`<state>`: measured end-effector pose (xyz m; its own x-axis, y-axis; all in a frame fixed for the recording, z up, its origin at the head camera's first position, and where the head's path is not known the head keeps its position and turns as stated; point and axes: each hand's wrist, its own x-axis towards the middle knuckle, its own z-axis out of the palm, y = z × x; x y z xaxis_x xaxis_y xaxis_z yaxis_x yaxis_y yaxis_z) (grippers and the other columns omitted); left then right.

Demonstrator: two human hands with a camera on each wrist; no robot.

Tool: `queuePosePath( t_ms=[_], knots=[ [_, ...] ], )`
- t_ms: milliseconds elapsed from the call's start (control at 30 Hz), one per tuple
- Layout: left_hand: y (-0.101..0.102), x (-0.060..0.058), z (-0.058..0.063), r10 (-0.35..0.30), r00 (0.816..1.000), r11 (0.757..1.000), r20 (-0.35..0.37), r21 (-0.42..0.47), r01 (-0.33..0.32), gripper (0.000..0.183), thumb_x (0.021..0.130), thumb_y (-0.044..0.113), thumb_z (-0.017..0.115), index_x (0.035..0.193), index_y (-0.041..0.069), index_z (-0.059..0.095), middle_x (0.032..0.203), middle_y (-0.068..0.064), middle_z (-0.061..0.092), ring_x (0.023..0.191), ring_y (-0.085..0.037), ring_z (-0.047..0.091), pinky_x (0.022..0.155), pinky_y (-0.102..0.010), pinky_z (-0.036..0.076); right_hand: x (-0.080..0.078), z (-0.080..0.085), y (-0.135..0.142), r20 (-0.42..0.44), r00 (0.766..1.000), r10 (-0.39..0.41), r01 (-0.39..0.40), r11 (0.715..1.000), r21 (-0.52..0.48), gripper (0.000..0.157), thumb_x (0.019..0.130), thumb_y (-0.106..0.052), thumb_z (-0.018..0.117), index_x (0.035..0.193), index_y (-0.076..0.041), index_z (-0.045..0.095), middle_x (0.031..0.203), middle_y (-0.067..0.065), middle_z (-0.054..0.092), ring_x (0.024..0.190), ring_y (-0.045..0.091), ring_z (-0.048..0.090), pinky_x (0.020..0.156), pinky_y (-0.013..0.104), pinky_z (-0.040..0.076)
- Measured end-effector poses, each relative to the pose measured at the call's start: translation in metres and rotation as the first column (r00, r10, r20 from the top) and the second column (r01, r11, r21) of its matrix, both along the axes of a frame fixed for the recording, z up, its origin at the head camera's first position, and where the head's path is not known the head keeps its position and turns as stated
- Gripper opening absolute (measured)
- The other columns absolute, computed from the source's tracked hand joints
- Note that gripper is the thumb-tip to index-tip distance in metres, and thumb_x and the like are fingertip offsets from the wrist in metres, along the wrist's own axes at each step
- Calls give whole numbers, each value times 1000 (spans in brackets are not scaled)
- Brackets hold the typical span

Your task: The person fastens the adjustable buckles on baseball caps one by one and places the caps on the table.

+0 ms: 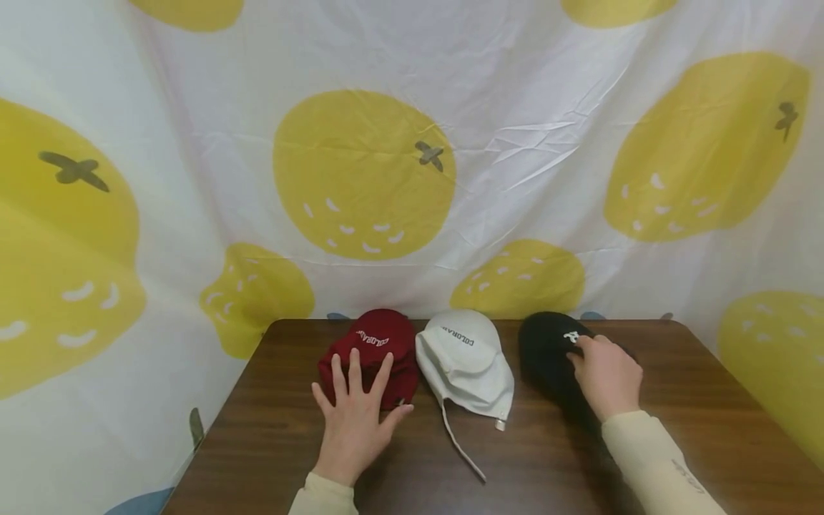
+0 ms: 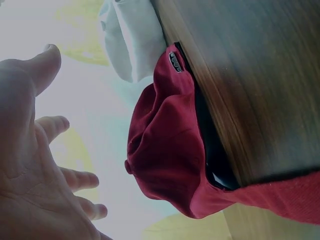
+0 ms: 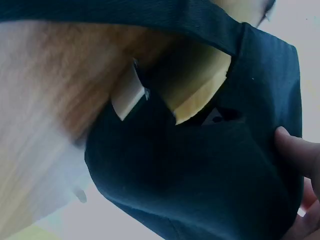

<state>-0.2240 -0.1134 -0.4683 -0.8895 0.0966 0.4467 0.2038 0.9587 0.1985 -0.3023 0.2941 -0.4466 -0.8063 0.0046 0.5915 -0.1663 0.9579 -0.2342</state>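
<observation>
A dark red baseball cap with white lettering lies at the back of the table, left of the others. Over its near side my left hand is held with fingers spread; in the left wrist view the palm is apart from the cap. My right hand pinches a black baseball cap by the crown beside its white emblem. In the right wrist view, the thumb presses on the black fabric, and the cap's opening and back strap face the camera.
Between the two caps lies a white cap with similar lettering, its long thin strap trailing toward the front. All are on a dark wooden table. A white cloth with yellow lemons hangs behind the table.
</observation>
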Motion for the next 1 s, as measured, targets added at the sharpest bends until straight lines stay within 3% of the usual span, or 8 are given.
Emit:
queuePosePath(
  t_ms=[267, 400, 600, 1000],
  knots=[
    [1, 1, 3, -5, 1000, 1000, -10, 8, 5, 79, 90, 67, 60, 157, 34, 36, 158, -22, 31, 145, -51, 20, 101, -78, 26, 1, 19, 4, -129, 992, -4, 2, 1000, -19, 15, 83, -17, 82, 92, -10, 72, 80, 10, 64, 68, 37, 63, 40, 48, 38],
    [1, 2, 5, -12, 1000, 1000, -2, 26, 12, 77, 90, 65, 60, 157, 34, 36, 158, -22, 32, 145, -50, 22, 101, -76, 29, 2, 30, 5, -166, 986, -5, 0, 1000, -26, 14, 85, -18, 81, 95, -12, 74, 85, 10, 68, 72, 37, 64, 40, 50, 39],
    [2, 2, 5, -26, 1000, 999, 7, 42, 26, 76, 91, 63, 62, 156, 32, 38, 157, -22, 34, 144, -50, 24, 101, -74, 32, 5, 48, 4, -236, 972, 6, -8, 1000, -6, 13, 84, -17, 82, 87, -12, 70, 76, 9, 63, 64, 36, 60, 38, 44, 33],
    [1, 5, 7, -34, 999, 999, -6, 40, 34, 76, 90, 62, 63, 156, 31, 39, 154, -22, 37, 142, -50, 28, 99, -72, 36, 16, 92, 3, -249, 968, -24, 15, 999, -39, 16, 86, -24, 81, 88, -14, 69, 79, 8, 62, 66, 40, 60, 39, 49, 32]
  ],
)
